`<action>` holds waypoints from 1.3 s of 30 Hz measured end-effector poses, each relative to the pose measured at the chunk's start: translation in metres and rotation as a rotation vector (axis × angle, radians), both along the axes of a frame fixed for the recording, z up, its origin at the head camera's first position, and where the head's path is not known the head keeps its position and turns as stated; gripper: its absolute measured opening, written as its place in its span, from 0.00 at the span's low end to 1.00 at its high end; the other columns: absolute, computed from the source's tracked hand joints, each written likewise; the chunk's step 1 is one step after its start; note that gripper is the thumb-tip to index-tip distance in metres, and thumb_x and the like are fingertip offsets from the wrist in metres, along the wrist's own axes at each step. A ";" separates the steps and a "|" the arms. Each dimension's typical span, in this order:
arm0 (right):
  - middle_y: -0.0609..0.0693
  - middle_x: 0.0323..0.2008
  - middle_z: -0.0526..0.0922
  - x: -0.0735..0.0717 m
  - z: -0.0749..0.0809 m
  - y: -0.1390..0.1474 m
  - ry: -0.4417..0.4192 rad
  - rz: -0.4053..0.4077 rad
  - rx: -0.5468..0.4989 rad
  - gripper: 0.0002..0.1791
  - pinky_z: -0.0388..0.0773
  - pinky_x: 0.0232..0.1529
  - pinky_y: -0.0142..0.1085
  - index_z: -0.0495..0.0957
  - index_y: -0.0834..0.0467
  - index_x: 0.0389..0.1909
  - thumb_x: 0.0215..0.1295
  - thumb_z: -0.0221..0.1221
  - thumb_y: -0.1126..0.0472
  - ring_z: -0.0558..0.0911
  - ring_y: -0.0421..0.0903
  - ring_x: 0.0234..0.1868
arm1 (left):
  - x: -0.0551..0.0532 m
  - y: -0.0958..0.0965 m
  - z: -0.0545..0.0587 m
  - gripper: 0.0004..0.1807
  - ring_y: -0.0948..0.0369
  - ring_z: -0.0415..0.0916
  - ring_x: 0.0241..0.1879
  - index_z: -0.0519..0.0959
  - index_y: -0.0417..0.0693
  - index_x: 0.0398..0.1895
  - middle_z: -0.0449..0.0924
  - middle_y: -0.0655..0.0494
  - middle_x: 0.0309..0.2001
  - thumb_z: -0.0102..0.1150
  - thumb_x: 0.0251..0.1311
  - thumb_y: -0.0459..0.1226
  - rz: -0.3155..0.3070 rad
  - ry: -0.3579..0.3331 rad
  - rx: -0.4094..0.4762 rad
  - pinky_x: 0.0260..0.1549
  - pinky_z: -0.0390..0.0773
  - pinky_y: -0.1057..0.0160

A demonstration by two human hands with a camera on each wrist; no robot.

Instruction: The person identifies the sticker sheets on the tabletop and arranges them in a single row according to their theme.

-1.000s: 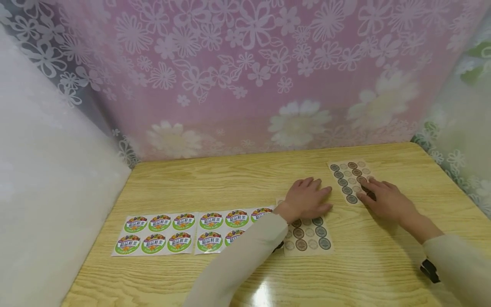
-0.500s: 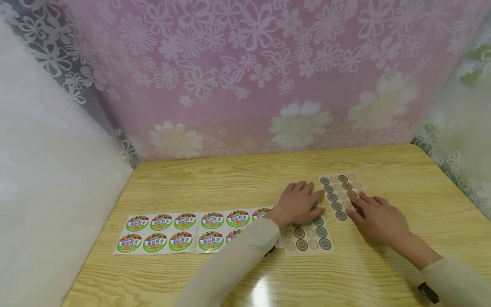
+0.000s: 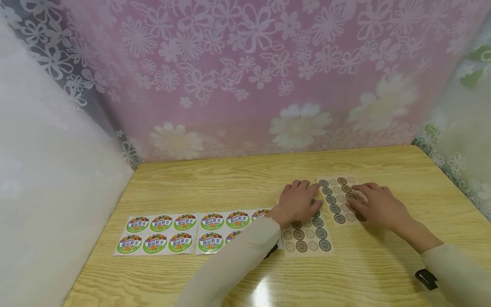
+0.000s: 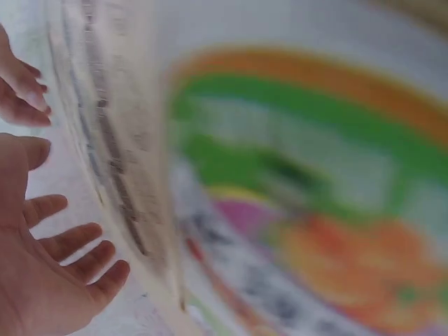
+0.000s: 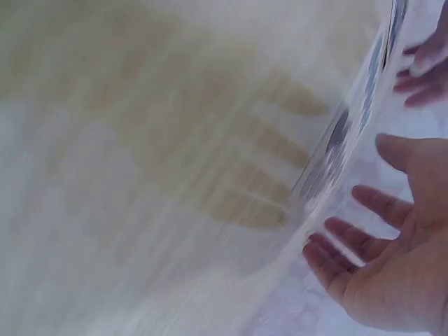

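Observation:
My left hand (image 3: pixel 297 202) rests over the upper part of a beige sticker sheet (image 3: pixel 311 238) with rows of small round grey, brown and pale stickers. Its fingers lie relaxed and spread, as the left wrist view also shows. Upper right of that sheet lies a second beige sticker sheet (image 3: pixel 333 198), slightly turned, its lower left corner close to the first. Over its right side is my right hand (image 3: pixel 383 209), thumb and fingers loosely bent; whether the fingertips touch the paper is hard to tell. Part of each beige sheet is hidden under a hand.
Two white sheets of round fruit stickers lie side by side to the left, one sheet (image 3: pixel 154 234) fully visible, the other sheet (image 3: pixel 212 233) partly under the left sleeve (image 3: pixel 245 247). The wooden table (image 3: pixel 215 183) meets a pink flowered curtain (image 3: pixel 230 106) at the back.
The right hand has drawn the second beige sheet left and nearer, up towards the first one. Its fingers have since lifted slightly. My left hand has shifted a little left.

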State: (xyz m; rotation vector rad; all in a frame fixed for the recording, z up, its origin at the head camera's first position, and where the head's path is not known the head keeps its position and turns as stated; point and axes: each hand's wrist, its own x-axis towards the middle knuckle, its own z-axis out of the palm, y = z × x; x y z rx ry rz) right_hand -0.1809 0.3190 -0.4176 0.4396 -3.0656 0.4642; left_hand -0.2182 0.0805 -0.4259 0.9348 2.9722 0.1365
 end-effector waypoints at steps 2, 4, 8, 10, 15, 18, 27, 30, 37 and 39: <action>0.74 0.56 0.67 -0.011 -0.001 0.005 -0.026 -0.003 -0.051 0.31 0.55 0.55 0.64 0.69 0.70 0.60 0.71 0.52 0.47 0.64 0.72 0.57 | 0.000 0.003 0.004 0.28 0.59 0.62 0.63 0.60 0.63 0.72 0.64 0.61 0.65 0.36 0.72 0.55 0.024 -0.029 0.032 0.56 0.66 0.58; 0.76 0.57 0.64 -0.021 -0.002 0.010 -0.049 -0.007 -0.088 0.32 0.55 0.54 0.66 0.66 0.71 0.62 0.71 0.52 0.47 0.61 0.75 0.57 | -0.001 0.007 0.008 0.28 0.59 0.62 0.62 0.60 0.63 0.72 0.65 0.61 0.64 0.38 0.71 0.55 0.045 -0.061 0.048 0.55 0.67 0.59; 0.78 0.59 0.61 -0.039 -0.004 0.018 -0.086 0.006 -0.108 0.33 0.56 0.51 0.69 0.63 0.70 0.64 0.72 0.52 0.48 0.58 0.78 0.57 | -0.006 0.015 0.016 0.27 0.60 0.64 0.60 0.62 0.63 0.71 0.67 0.61 0.62 0.43 0.70 0.54 0.080 -0.118 0.079 0.53 0.69 0.61; 0.78 0.59 0.60 -0.046 -0.003 0.020 -0.100 0.009 -0.106 0.34 0.57 0.51 0.69 0.62 0.70 0.65 0.71 0.52 0.47 0.57 0.79 0.57 | -0.010 0.019 0.019 0.27 0.60 0.65 0.59 0.63 0.63 0.70 0.67 0.60 0.62 0.45 0.69 0.53 0.094 -0.147 0.100 0.52 0.69 0.61; 0.79 0.59 0.58 -0.058 -0.001 0.025 -0.124 0.010 -0.091 0.37 0.58 0.50 0.69 0.60 0.70 0.66 0.70 0.52 0.45 0.57 0.79 0.57 | -0.021 0.029 0.020 0.28 0.60 0.66 0.58 0.64 0.60 0.70 0.68 0.59 0.61 0.49 0.68 0.53 0.116 -0.196 0.138 0.50 0.70 0.64; 0.79 0.60 0.56 -0.063 -0.002 0.024 -0.143 0.006 -0.093 0.38 0.57 0.51 0.69 0.59 0.71 0.66 0.70 0.53 0.44 0.57 0.79 0.57 | -0.027 0.034 0.016 0.28 0.60 0.66 0.58 0.65 0.60 0.69 0.68 0.59 0.61 0.49 0.67 0.54 0.143 -0.194 0.136 0.48 0.70 0.65; 0.79 0.58 0.54 -0.070 -0.004 0.022 -0.213 -0.023 -0.076 0.42 0.57 0.49 0.69 0.60 0.70 0.65 0.66 0.54 0.39 0.55 0.78 0.57 | -0.035 0.040 0.005 0.27 0.61 0.61 0.53 0.72 0.59 0.61 0.65 0.60 0.56 0.54 0.62 0.58 0.226 -0.150 0.100 0.41 0.69 0.69; 0.79 0.58 0.54 -0.072 -0.004 0.020 -0.231 -0.024 -0.078 0.44 0.53 0.51 0.68 0.60 0.70 0.65 0.64 0.56 0.38 0.54 0.76 0.58 | -0.036 0.042 0.003 0.27 0.61 0.61 0.51 0.74 0.58 0.58 0.65 0.60 0.55 0.56 0.60 0.59 0.243 -0.151 0.115 0.40 0.69 0.69; 0.79 0.56 0.58 -0.076 0.004 0.014 -0.258 -0.035 -0.081 0.42 0.51 0.52 0.67 0.60 0.71 0.63 0.64 0.59 0.42 0.55 0.74 0.58 | -0.036 0.046 0.005 0.24 0.61 0.60 0.42 0.76 0.59 0.50 0.66 0.59 0.48 0.61 0.56 0.59 0.288 -0.169 0.140 0.34 0.68 0.67; 0.79 0.54 0.61 -0.077 0.007 0.012 -0.269 -0.038 -0.082 0.42 0.54 0.51 0.67 0.60 0.72 0.62 0.64 0.59 0.43 0.57 0.74 0.56 | -0.037 0.047 0.005 0.23 0.61 0.60 0.40 0.76 0.59 0.49 0.66 0.59 0.46 0.62 0.56 0.59 0.301 -0.176 0.145 0.32 0.67 0.66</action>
